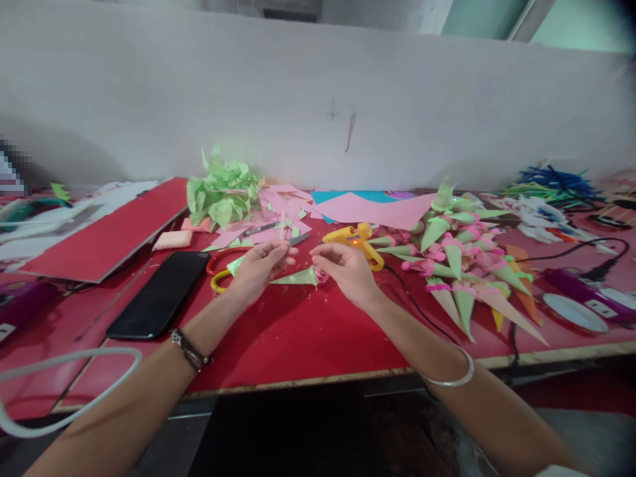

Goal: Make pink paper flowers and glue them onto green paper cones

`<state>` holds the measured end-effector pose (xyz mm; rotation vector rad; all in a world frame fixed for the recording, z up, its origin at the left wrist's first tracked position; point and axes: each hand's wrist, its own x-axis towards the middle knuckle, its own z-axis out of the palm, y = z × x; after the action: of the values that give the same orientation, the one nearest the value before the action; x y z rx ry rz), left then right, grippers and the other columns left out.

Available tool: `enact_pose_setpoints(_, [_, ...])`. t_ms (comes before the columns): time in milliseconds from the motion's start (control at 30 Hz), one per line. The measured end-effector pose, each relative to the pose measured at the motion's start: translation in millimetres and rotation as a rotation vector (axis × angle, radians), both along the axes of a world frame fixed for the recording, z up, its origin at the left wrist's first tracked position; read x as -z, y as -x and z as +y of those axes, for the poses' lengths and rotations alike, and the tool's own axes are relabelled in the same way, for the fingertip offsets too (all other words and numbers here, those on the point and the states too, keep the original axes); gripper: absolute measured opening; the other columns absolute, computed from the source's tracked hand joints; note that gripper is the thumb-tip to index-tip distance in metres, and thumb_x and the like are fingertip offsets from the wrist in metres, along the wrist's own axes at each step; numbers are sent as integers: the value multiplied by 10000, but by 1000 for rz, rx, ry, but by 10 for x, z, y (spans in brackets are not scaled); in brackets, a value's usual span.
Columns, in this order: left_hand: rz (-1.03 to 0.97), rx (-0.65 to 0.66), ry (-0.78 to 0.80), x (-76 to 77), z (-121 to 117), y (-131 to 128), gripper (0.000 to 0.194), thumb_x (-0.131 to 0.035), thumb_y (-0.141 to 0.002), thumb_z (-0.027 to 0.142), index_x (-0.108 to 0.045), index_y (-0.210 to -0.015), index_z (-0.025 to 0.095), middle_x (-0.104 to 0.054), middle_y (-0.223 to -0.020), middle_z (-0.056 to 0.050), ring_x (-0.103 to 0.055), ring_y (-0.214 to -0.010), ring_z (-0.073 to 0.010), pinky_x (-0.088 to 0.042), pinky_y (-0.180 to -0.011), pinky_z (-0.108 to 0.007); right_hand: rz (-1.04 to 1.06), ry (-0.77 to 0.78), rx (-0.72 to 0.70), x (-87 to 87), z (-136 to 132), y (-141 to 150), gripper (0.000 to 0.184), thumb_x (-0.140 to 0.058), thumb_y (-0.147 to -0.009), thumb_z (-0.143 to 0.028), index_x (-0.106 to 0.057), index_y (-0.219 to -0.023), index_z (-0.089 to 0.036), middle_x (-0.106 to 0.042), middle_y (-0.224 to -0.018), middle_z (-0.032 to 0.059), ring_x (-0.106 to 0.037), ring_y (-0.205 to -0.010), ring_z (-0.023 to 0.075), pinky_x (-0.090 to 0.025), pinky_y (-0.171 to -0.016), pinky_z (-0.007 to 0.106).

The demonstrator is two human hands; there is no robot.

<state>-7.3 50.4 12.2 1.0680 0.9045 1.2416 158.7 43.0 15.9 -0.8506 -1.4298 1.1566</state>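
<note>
My left hand [259,266] is closed on the narrow end of a green paper cone [294,278] that lies low over the red table [298,331]. My right hand [345,268] is closed at the cone's wide end, pinching a small pink piece [319,273] there. A thin pale stick [283,227] rises above my left fingers. A yellow glue gun [354,240] lies just behind my right hand, its black cord running off to the right.
A heap of finished green cones with pink tops [460,262] lies to the right. Crumpled green paper [222,193], pink paper scraps [283,205] and scissors [223,265] sit behind my hands. A black phone [159,293] lies at left beside a red board [106,235].
</note>
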Motion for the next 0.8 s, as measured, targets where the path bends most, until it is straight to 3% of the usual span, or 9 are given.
enact_pose_setpoints(100, [-66,0,59,-18,-9,-4,175,-635,-690,235,-603,-836,145,-660,-842,-23,-582,-656,-57,-434,-592,-155,26,47,-24,-6,-2,4,139,-600,-689,-274,-614,-770,-161,-630,-658,-6,-589,-565,77,-469,-535,204])
enact_pose_setpoints(167, [-100,4,64,-24,-12,-10,166,-620,-706,222,-599,-850,142,-659,-910,-38,-597,-701,-67,-439,-603,-157,21,61,-36,-11,-7,1,150,-594,-697,-304,-601,-718,-156,-624,-629,-4,-589,-536,80,-468,-514,206])
enact_pose_setpoints(300, [-31,31,0,-19,-17,-13,138,-618,-710,260,-551,-727,141,-633,-681,11,-550,-541,-45,-403,-517,-145,14,7,10,4,1,-2,209,-645,-657,-319,-511,-608,-166,-532,-482,-53,-497,-414,55,-414,-433,191])
enact_pose_setpoints(433, [62,31,-81,-6,-17,-8,252,-598,-715,321,-474,-584,144,-457,-457,69,-375,-379,-17,-276,-394,-144,42,18,-3,10,18,1,174,-664,-627,-298,-561,-680,-168,-565,-548,-41,-532,-480,66,-436,-472,199])
enact_pose_setpoints(533, [12,15,-42,13,-5,-8,197,-585,-717,314,-531,-637,142,-447,-496,64,-382,-419,-21,-297,-423,-142,50,53,-30,-4,13,-5,163,-619,-671,-315,-610,-736,-166,-620,-641,-3,-587,-561,87,-469,-525,213])
enact_pose_setpoints(633, [-19,14,29,38,12,-7,110,-592,-690,227,-587,-771,151,-517,-632,38,-457,-516,-37,-373,-524,-161,46,35,-22,-1,11,-14,160,-597,-697,-321,-600,-693,-161,-585,-572,-20,-550,-488,72,-451,-486,207])
enact_pose_setpoints(733, [158,4,19,57,26,-1,157,-515,-702,158,-624,-815,161,-530,-662,19,-470,-545,-62,-382,-562,-195,33,-18,10,24,24,-16,114,-618,-683,-278,-582,-674,-170,-526,-501,-53,-500,-450,60,-420,-459,195])
enact_pose_setpoints(800, [426,-14,-147,63,27,-2,198,-471,-716,147,-653,-793,168,-544,-671,0,-491,-598,-94,-388,-613,-221,29,-30,25,36,35,-15,90,-622,-677,-254,-601,-717,-177,-548,-531,-49,-512,-481,62,-429,-483,197])
